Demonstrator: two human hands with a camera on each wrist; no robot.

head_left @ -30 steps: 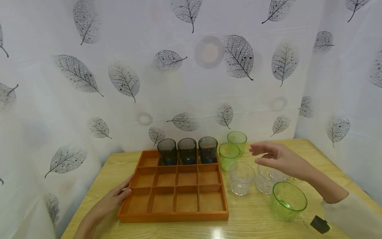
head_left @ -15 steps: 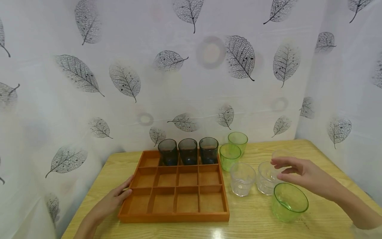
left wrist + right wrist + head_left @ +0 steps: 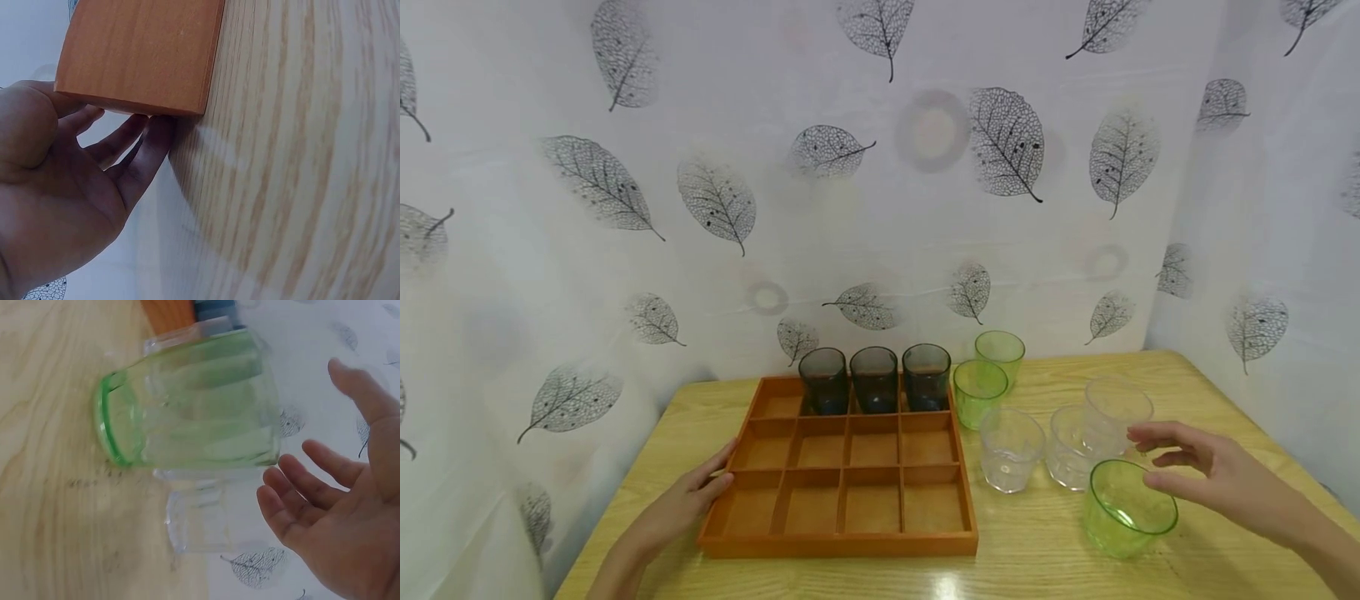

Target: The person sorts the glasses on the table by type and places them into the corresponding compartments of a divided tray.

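Note:
My left hand (image 3: 681, 504) rests on the left side of an orange-brown wooden tray (image 3: 835, 546) divided into compartments. In the left wrist view its fairly straight fingertips touch the tray's outer wall (image 3: 137, 56), with the thumb near the top edge. My right hand (image 3: 1225, 475) hovers by a green glass cup (image 3: 1120, 533) at the front right, thumb and fingers spread apart. In the right wrist view nothing lies between them, and the upright green cup is just past the fingertips. Dark grey cups (image 3: 824, 387) stand in three compartments of the tray's back row; its back-left compartment is bare.
Clear glass cups (image 3: 1011, 458) stand between the tray and the green cup, with another clear cup (image 3: 1118, 408) behind. Two more green cups (image 3: 979, 400) are at the tray's back right corner. A leaf-print curtain (image 3: 880, 208) borders the wooden table (image 3: 1022, 567).
My right hand has moved right and toward the front, from above the clear cups to beside the front green cup. The left hand and tray stay in place.

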